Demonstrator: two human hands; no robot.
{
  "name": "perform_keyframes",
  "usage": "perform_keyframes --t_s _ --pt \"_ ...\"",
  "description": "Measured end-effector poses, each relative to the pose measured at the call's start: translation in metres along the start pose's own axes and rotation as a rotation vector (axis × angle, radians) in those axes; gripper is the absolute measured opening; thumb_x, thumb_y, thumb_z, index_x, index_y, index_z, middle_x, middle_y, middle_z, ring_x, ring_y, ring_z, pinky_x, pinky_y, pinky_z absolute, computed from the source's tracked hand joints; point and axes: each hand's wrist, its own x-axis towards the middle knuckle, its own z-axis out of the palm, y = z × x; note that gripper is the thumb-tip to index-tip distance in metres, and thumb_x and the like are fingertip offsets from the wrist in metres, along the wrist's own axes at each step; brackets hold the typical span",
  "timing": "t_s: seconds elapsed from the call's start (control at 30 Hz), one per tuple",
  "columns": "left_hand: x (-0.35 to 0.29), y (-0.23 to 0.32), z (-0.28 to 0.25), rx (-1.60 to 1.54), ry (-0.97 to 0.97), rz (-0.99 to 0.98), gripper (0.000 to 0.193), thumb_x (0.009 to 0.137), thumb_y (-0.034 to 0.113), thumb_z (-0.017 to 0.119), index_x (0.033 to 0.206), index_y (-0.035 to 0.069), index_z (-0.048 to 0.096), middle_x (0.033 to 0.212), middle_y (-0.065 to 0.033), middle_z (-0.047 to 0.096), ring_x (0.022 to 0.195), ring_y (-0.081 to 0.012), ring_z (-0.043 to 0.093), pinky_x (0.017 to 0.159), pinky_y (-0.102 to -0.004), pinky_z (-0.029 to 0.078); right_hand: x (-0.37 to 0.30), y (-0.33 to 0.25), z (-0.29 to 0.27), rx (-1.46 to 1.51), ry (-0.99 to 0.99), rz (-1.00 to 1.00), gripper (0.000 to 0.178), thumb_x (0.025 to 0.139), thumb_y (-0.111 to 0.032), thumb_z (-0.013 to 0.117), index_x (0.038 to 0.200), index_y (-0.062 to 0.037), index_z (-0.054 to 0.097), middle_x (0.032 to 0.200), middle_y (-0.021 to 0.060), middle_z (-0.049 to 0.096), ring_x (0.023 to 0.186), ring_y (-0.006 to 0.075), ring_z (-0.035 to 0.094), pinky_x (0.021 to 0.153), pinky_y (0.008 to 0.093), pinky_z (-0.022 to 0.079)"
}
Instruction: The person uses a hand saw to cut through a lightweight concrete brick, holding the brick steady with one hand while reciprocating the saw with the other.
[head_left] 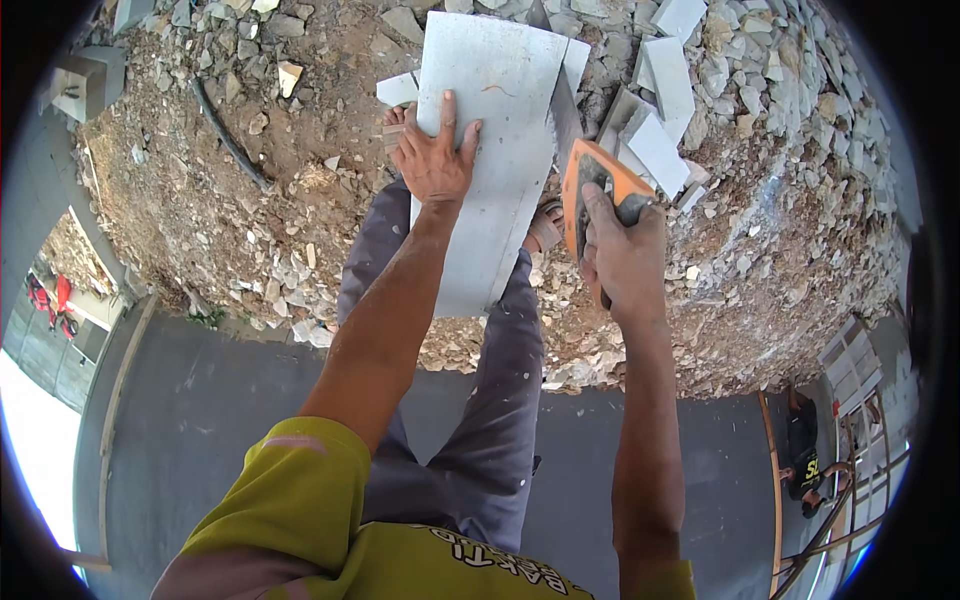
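A long pale grey block (500,180), like lightweight concrete, lies lengthwise in front of me over the rubble, between my feet. My left hand (435,165) rests flat on its upper left part with the fingers spread. In my right hand (628,255) is a handsaw (612,172) with an orange and black handle, the fingers wrapped around the grip. Its grey blade (565,108) points away from me along the block's right edge, near the far end. How deep the blade sits in the block I cannot tell. A thin line runs down the block near that edge.
Broken stone and brown soil (250,220) surround the block. Pale block offcuts (660,150) lie at the right of the saw. A dark hose piece (228,135) lies to the left. Behind the rubble edge is a grey floor (230,420). Another person (803,460) is at lower right beside wooden scaffolding.
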Motion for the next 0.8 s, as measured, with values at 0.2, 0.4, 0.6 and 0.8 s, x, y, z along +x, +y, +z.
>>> perform_keyframes --t_s 0.2,0.4,0.6,0.8 --pt "0.002 -0.010 -0.007 0.005 -0.047 -0.040 0.060 0.090 0.060 0.053 0.145 0.039 0.040 0.135 -0.0215 0.042 0.111 -0.0374 0.051 0.092 -0.0464 0.041 -0.105 0.001 -0.019 0.050 0.004 0.031 0.027 0.095 -0.019 0.061 0.083 0.0045 0.064 0.050 0.0001 0.051 0.046 0.0032 0.050 0.042 0.0214 0.037" --pt "-0.003 -0.002 0.000 -0.028 -0.037 -0.035 0.060 0.091 0.061 0.052 0.145 0.039 0.041 0.133 -0.0202 0.043 0.111 -0.0359 0.050 0.094 -0.0464 0.039 -0.015 -0.012 0.002 -0.061 -0.030 0.048 0.027 0.094 -0.017 0.062 0.084 0.0074 0.062 0.051 -0.0001 0.052 0.047 0.0041 0.049 0.044 0.0227 0.038" --pt "0.003 -0.012 -0.007 0.000 -0.008 -0.015 0.058 0.092 0.061 0.050 0.145 0.039 0.041 0.127 -0.0218 0.045 0.107 -0.0352 0.050 0.093 -0.0448 0.037 -0.113 0.001 -0.028 0.099 -0.008 0.084 0.020 0.092 -0.012 0.064 0.088 0.0078 0.064 0.057 0.0016 0.058 0.048 0.0043 0.050 0.044 0.0250 0.039" --pt "-0.005 -0.008 0.006 -0.020 -0.045 -0.062 0.057 0.091 0.059 0.053 0.143 0.040 0.043 0.134 -0.0171 0.041 0.115 -0.0371 0.048 0.096 -0.0484 0.036 -0.021 0.005 0.002 -0.015 -0.052 0.011 0.027 0.094 -0.016 0.062 0.094 0.0105 0.064 0.055 0.0017 0.057 0.047 0.0054 0.052 0.043 0.0245 0.039"
